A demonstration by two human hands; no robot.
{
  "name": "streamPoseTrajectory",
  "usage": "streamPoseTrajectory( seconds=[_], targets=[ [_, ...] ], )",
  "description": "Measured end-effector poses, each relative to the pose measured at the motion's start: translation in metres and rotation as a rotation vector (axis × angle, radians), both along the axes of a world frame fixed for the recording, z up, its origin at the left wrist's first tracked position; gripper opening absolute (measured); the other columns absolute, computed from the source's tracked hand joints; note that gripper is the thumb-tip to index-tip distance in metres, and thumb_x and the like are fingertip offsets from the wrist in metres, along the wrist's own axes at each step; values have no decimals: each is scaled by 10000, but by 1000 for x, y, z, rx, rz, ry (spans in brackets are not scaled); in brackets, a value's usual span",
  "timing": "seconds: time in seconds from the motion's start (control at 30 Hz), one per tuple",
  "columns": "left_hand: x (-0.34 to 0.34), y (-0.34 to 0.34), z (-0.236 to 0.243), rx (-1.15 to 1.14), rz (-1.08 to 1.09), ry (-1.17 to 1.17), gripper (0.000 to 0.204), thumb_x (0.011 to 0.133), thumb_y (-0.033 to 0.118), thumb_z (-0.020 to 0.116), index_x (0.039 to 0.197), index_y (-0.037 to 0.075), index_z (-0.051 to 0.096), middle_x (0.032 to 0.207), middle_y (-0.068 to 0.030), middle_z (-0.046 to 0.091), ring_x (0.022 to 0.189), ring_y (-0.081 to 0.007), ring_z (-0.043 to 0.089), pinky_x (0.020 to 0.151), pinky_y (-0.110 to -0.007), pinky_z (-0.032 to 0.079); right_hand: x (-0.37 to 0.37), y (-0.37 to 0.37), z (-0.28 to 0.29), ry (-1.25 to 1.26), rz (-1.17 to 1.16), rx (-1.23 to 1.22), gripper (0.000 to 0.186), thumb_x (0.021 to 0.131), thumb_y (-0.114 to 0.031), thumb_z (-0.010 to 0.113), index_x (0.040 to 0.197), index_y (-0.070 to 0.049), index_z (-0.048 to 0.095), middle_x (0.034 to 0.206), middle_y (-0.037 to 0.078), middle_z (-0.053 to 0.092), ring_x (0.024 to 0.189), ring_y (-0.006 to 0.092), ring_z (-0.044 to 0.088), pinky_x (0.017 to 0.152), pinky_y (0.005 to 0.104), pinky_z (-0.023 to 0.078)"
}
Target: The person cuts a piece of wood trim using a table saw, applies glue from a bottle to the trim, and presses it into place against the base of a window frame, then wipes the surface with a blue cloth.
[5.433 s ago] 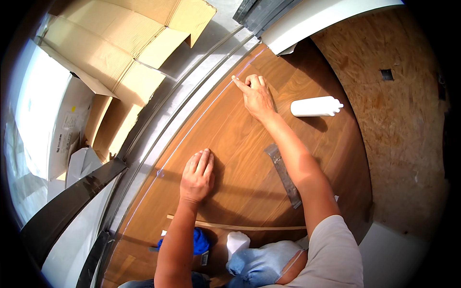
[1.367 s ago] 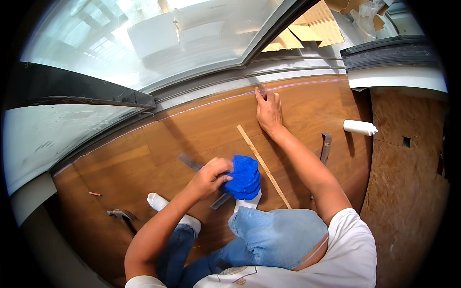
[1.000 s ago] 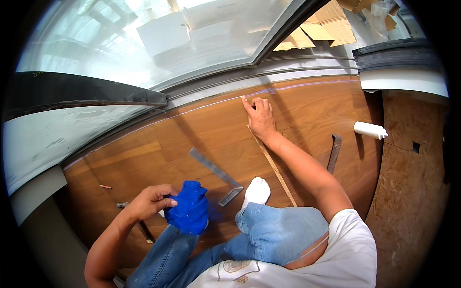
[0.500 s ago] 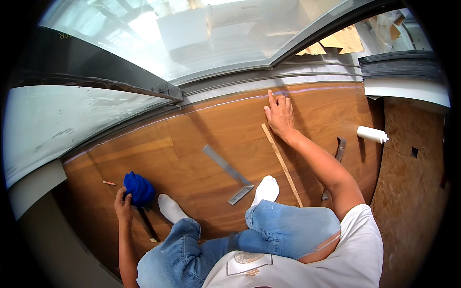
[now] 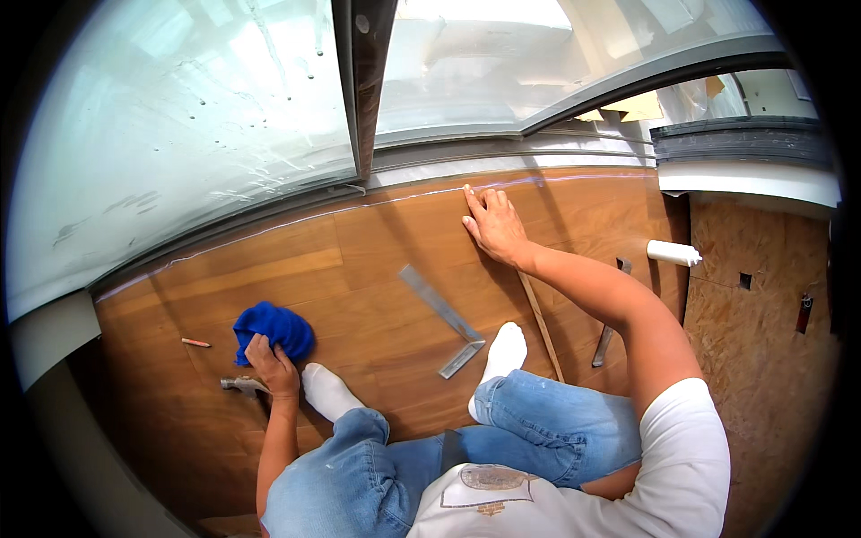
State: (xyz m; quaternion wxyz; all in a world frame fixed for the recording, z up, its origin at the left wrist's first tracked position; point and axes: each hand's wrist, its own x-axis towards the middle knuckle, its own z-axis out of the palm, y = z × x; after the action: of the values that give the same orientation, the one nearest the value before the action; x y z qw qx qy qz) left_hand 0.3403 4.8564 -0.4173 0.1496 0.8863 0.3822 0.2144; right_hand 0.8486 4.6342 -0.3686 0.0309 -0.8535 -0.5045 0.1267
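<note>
My right hand (image 5: 499,224) reaches forward over the wooden floor (image 5: 359,314). Its index fingertip touches a thin pale bead (image 5: 395,199) that runs along the floor's far edge, beside the glass door's track; the other fingers spread loosely and hold nothing. Down at the left, my left hand (image 5: 272,363) grips a crumpled blue cloth (image 5: 278,327) just above the floor. A hammer (image 5: 242,385) lies close to that wrist, its handle partly hidden by the arm. Further left is a short red pencil (image 5: 195,342).
Between my hands lies a metal try square (image 5: 444,309). To its right are a thin wood strip (image 5: 543,327), a pry bar (image 5: 613,314) and a white sealant tube (image 5: 673,253). Glass panels (image 5: 179,170) stand along the far side. Bare board (image 5: 753,386) extends at the right.
My right fingertip has slid left along the bead. My left hand has shifted right with the blue cloth, and the hammer head now shows. The view has turned slightly.
</note>
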Motion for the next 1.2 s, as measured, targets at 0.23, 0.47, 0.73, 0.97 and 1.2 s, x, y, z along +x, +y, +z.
streamPoseTrajectory(
  seconds=[0.23,0.47,0.73,0.97,1.2],
  targets=[
    [4,-7,-16,59,40,-28,346,951,-8,586,1296,-11,553,1300,-232,584,1211,-442,523,1075,-549,390,-51,40,-5,-2,-78,92,603,1014,-320,651,1537,-59,503,1143,149,539,1066,331,508,942,463,469],
    [10,-6,-9,53,63,-50,341,915,-26,596,1255,-5,566,1272,-230,593,1162,-442,539,1041,-550,408,-100,85,-13,-18,-92,211,579,997,-301,676,1514,-77,543,1099,132,532,1026,320,498,908,454,463],
    [8,-5,-13,92,55,-37,340,924,19,595,1261,-2,559,1286,-228,590,1157,-445,535,1026,-553,414,-113,94,-19,-14,-12,233,576,991,-327,662,1499,-74,563,1094,131,551,1020,308,520,854,448,476],
    [5,-7,-17,104,66,-17,343,935,4,590,1276,-13,562,1304,-234,576,1177,-445,526,1050,-548,409,-45,10,-13,-206,-142,104,541,999,-341,660,1500,-157,580,1090,128,548,1020,312,523,879,450,477],
    [3,-10,-22,90,85,4,347,939,4,584,1285,-17,559,1324,-234,568,1199,-449,510,1067,-549,398,14,-43,-18,-309,-357,12,525,1025,-354,628,1493,-119,582,1141,150,562,1067,335,520,931,465,476]
  ],
)
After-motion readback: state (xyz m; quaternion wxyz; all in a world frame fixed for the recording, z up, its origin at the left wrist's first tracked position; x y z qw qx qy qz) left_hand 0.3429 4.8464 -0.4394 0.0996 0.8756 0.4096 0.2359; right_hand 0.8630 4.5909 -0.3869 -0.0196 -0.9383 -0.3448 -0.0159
